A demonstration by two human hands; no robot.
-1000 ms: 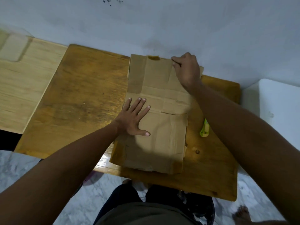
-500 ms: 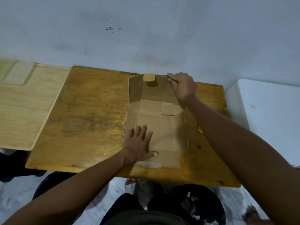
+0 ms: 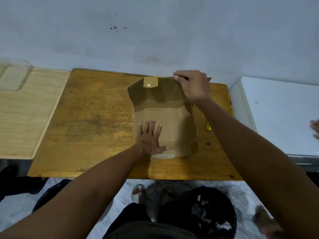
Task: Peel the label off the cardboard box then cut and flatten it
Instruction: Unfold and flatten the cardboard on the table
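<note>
While we look down from head height, the nearest things sit at the bottom of the frame: our dark trousers (image 3: 146, 228), a black bin (image 3: 214, 213) with pale scraps in it at the lower right, and a sandalled foot (image 3: 138, 191) on the pale floor just below the table edge. Our two forearms reach up from the lower corners onto the brown wooden table (image 3: 96, 121). Near the middle of the frame, our left hand (image 3: 151, 137) lies flat on the cardboard box (image 3: 172, 121), fingers straight and spread, palm pressing the near panel down against the table. A strip of clear tape (image 3: 163, 156) shows along the box's near edge. To the right of the box, a small yellow object (image 3: 208, 126) peeks out beside our right forearm; we cannot tell what it is. Farther up, the far panel of the box stands raised, with a patch of brown tape (image 3: 150, 82) on its top edge. Our right hand (image 3: 192, 85) curls over that top edge, fingers pinching it. A paler wooden board (image 3: 25, 109) lies at the left, a white surface (image 3: 283, 116) at the right, and a grey wall (image 3: 155, 31) fills the top.
</note>
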